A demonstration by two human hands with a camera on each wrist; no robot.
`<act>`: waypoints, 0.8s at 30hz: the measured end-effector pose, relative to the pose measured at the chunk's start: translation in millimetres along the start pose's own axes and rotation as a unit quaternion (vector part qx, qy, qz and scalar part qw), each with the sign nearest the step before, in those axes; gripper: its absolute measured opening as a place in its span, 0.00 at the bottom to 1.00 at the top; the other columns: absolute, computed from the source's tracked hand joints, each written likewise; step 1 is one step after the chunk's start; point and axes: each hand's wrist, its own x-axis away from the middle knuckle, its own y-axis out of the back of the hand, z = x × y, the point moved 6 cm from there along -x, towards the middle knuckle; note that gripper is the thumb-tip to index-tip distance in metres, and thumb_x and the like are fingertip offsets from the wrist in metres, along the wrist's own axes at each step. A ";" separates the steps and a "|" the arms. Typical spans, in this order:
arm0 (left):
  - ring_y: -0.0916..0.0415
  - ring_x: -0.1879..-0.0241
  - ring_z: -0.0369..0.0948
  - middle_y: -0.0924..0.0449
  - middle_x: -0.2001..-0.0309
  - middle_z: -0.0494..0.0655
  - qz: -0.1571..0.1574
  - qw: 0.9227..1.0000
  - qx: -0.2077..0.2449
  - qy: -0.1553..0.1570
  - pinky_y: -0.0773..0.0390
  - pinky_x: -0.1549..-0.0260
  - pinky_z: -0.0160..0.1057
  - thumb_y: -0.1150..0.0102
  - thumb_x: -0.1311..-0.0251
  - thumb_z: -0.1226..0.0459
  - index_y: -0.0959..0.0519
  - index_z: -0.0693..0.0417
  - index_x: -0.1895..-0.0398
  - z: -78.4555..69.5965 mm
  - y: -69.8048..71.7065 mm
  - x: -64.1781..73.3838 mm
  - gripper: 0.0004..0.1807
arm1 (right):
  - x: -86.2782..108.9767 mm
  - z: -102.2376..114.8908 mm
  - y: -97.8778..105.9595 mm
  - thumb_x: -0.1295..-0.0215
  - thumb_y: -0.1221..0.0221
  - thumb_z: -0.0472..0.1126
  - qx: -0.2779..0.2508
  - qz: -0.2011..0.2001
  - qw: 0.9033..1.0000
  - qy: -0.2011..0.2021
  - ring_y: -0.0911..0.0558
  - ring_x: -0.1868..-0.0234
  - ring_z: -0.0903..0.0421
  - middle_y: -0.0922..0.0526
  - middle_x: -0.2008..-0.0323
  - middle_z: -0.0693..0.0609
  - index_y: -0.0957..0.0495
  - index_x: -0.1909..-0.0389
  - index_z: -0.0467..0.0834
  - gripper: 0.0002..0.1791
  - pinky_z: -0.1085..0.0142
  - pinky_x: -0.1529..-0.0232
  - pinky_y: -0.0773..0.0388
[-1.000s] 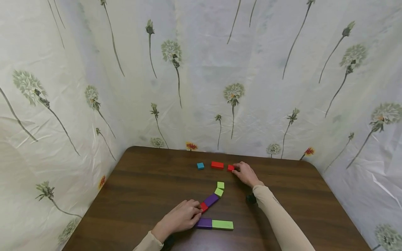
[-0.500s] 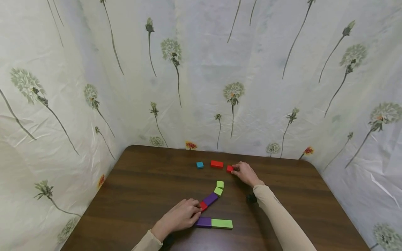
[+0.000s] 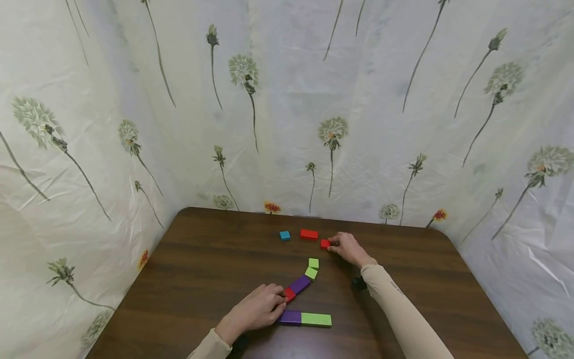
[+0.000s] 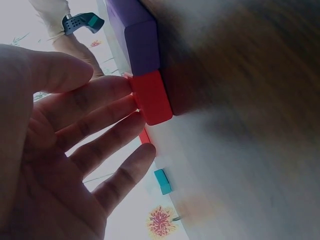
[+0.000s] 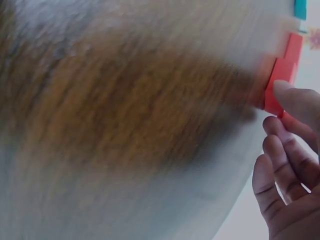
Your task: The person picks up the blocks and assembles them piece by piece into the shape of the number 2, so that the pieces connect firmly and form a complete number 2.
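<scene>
In the head view my right hand [image 3: 350, 248] pinches a small red block [image 3: 325, 244] at the back of the table. The right wrist view shows the thumb on that red block [image 5: 280, 87], fingers behind it. My left hand [image 3: 256, 308] touches another red block [image 3: 290, 295] with extended fingertips; in the left wrist view the thumb stays apart from this red block [image 4: 152, 97]. That block adjoins a purple block [image 3: 300, 284], followed by two lime green blocks, one angled [image 3: 311, 272] and one squarer [image 3: 314, 263], in a bent line.
Nearer on the brown table [image 3: 202, 269], a purple block [image 3: 291, 317] lies end to end with a long lime green block [image 3: 316, 319]. A longer red block [image 3: 309, 234] and a blue block [image 3: 284, 236] sit at the back. A floral curtain [image 3: 278, 124] stands behind.
The right hand has moved the small red block slightly left and toward me, away from the longer red block's line. The left hand stays on its red block.
</scene>
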 end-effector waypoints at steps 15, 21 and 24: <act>0.26 0.57 0.33 0.20 0.58 0.36 0.002 1.000 0.006 -0.003 0.26 0.58 0.34 0.47 0.32 0.58 0.13 0.48 0.57 -0.6 -0.5 -0.7 0.13 | 2.6 11.9 -2.8 0.41 0.34 0.39 -0.036 0.024 0.998 0.048 0.18 0.62 0.54 0.16 0.63 0.46 0.17 0.52 0.35 0.17 0.62 0.62 0.21; 0.26 0.57 0.33 0.20 0.57 0.36 0.005 1.000 0.007 -0.003 0.26 0.58 0.34 0.48 0.32 0.58 0.13 0.49 0.57 -1.3 1.4 -0.8 0.13 | 0.6 18.6 -6.6 0.41 0.34 0.40 -0.024 0.046 0.998 0.025 0.20 0.61 0.55 0.17 0.61 0.47 0.17 0.51 0.39 0.17 0.63 0.61 0.23; 0.26 0.57 0.33 0.20 0.57 0.36 0.007 1.000 0.009 -0.003 0.26 0.58 0.34 0.48 0.32 0.58 0.13 0.49 0.57 -1.7 1.6 -1.1 0.13 | 1.2 21.8 -7.1 0.41 0.34 0.39 -0.023 0.048 0.998 0.028 0.21 0.63 0.57 0.18 0.63 0.48 0.17 0.52 0.38 0.17 0.65 0.63 0.24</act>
